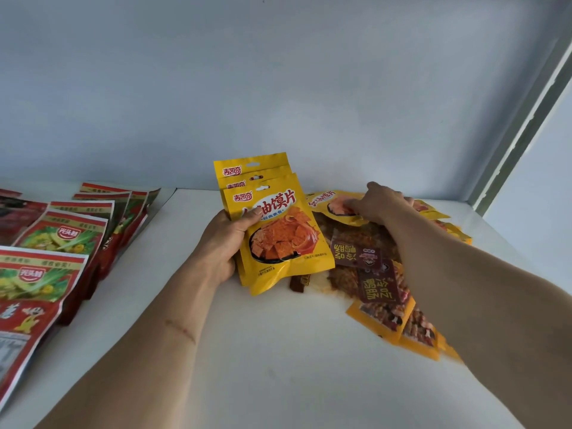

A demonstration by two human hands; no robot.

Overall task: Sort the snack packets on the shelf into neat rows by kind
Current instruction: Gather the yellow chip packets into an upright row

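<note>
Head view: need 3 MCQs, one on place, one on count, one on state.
1. Where are the red-and-green packets?
A. left of the shelf
B. right end
C. in the right hand

2. How many yellow packets does the left hand hold?
A. one
B. three
C. six

3. What is the right hand doing?
A. hanging idle
B. reaching onto a yellow packet in the pile
C. holding a red packet up

Answers: 1 A, they lie overlapped at the left edge. 2 B, three yellow tops show fanned. 3 B, its fingers rest on a flat yellow packet at the back.
</note>
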